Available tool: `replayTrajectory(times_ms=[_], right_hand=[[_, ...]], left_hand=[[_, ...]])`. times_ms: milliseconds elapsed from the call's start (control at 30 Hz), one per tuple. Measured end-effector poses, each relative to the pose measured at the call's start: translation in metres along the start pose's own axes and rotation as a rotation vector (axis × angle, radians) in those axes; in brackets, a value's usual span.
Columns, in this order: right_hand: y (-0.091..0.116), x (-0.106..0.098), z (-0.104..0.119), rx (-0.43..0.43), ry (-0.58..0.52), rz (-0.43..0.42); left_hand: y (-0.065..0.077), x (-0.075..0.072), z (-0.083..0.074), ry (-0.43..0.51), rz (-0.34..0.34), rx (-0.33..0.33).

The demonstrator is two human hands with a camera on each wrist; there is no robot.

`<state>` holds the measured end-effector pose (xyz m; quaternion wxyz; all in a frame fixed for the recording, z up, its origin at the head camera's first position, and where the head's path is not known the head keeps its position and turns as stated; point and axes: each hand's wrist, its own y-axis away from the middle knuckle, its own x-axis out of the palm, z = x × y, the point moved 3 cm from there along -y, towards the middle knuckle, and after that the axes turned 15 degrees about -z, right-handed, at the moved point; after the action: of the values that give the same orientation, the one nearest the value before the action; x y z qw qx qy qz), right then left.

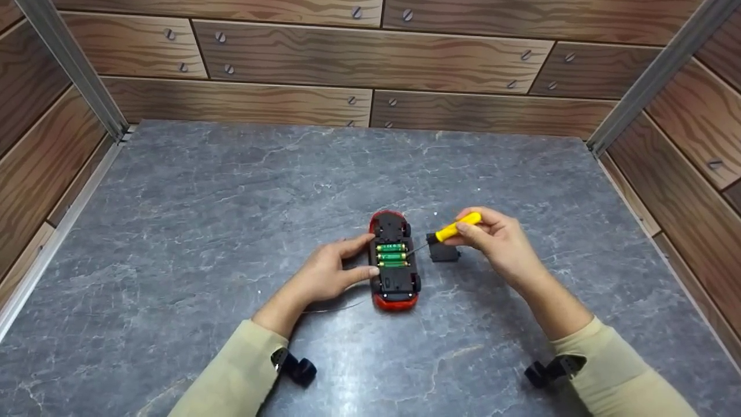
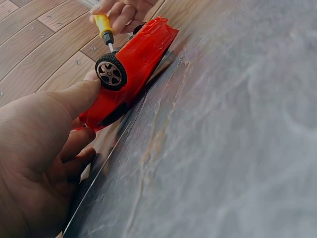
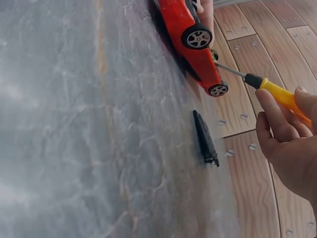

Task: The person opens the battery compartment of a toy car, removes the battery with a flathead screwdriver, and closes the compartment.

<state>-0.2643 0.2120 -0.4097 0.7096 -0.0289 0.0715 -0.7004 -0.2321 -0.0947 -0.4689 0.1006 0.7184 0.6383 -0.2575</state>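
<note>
A red toy car (image 1: pixel 395 303) lies upside down on the table, black underside up. Its battery bay is uncovered and shows three green batteries (image 1: pixel 392 256). My left hand (image 1: pixel 321 272) holds the car's left side between thumb and fingers; in the left wrist view the thumb lies by a wheel (image 2: pixel 111 72). In my right hand (image 1: pixel 506 246) is a screwdriver (image 1: pixel 460 227) with a yellow handle, pinched by thumb and fingers. Its thin shaft (image 3: pixel 230 70) slants down to the right edge of the battery bay, tip at the batteries' ends.
A black battery cover (image 1: pixel 444 253) lies on the table just right of the car, below the screwdriver. Beyond it sit tiny pale specks (image 1: pixel 435 214). The grey marbled table (image 1: pixel 260 174) is bounded by wood-patterned walls (image 1: pixel 370 52) at the back and sides.
</note>
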Motion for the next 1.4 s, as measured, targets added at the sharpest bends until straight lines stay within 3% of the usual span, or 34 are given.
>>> replayTrajectory(times_ms=[267,1400], right_hand=[[-0.002,0.000,-0.005,0.043,-0.108,-0.022],[-0.003,-0.003,-0.015,0.142,-0.182,-0.085]], left_hand=[[0.000,-0.001,-0.001,0.008,-0.002,0.008],[0.000,-0.001,0.002,0.009,0.009,-0.024]])
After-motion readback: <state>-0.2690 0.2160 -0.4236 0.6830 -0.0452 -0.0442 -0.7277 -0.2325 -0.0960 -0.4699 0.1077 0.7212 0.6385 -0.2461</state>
